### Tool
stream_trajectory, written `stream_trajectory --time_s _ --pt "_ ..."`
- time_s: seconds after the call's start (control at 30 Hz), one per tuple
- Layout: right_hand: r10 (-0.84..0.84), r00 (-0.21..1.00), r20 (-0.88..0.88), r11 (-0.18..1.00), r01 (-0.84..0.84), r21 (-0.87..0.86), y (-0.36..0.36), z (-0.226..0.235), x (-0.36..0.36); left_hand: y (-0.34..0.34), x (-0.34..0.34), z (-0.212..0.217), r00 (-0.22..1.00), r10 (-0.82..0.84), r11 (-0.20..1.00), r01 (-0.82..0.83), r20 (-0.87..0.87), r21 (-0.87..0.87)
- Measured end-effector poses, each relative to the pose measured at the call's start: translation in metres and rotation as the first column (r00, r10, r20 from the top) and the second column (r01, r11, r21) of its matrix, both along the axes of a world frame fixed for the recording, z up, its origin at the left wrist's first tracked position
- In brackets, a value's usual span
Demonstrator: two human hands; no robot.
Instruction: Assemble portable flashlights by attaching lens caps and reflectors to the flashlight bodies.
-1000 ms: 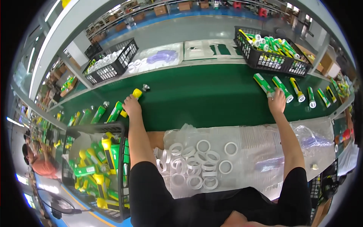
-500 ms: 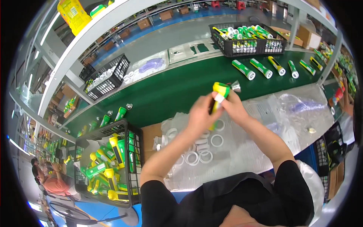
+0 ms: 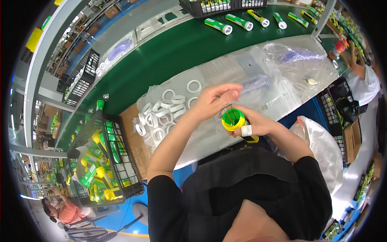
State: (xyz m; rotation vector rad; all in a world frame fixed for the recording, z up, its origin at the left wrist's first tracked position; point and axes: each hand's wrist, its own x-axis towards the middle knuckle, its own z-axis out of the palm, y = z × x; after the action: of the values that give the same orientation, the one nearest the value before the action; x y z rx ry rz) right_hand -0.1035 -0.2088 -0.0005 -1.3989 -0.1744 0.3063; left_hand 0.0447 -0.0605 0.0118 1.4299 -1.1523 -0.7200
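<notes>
Closer to chest (image 3: 242, 165) than before, right hand (image 3: 259, 123) gripping flashlight (image 3: 229, 124); left hand (image 3: 215, 101) near, grip unclear

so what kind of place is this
Probably a factory assembly line: a row of finished-looking flashlights lies on a long green work surface, loose white rings lie on plastic sheeting, and the right hand holds an open-ended yellow and green flashlight body.

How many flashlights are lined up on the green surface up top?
6 clearly: from left, four flashlights below or just right of the black crate, then two nearer the grey post; others beyond may be hidden.
</notes>
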Motion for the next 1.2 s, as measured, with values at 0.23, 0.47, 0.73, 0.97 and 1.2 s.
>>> stream_trajectory --time_s 0.23,0.47,0.73,0.97,1.2 --pt "-0.213 0.976 0.051 0.976 0.21 0.052 0.008 -0.024 -0.016 0.012 -0.048 -0.01 0.916 0.323 0.939 -0.278 0.238 -0.204" --pt "-0.253 0.964 0.086 0.962 0.242 0.126 0.02 -0.037 -0.013 0.008 -0.056 -0.03 0.822 0.324 0.902 -0.119 0.468 -0.415" --pt "-0.532 0.827 0.179 0.846 0.529 0.073 0.01 -0.047 -0.017 -0.022 -0.06 -0.027 0.752 0.343 0.914 -0.129 0.564 -0.384" --pt "-0.537 0.844 -0.015 0.816 0.524 0.247 -0.017 -0.031 -0.021 -0.039 -0.01 -0.094 0.611 0.452 0.859 -0.494 0.65 -0.134" --pt "-0.514 0.858 -0.002 0.832 0.499 0.243 -0.015 -0.031 -0.021 -0.03 -0.006 -0.087 0.724 0.442 0.887 -0.441 0.529 -0.137"
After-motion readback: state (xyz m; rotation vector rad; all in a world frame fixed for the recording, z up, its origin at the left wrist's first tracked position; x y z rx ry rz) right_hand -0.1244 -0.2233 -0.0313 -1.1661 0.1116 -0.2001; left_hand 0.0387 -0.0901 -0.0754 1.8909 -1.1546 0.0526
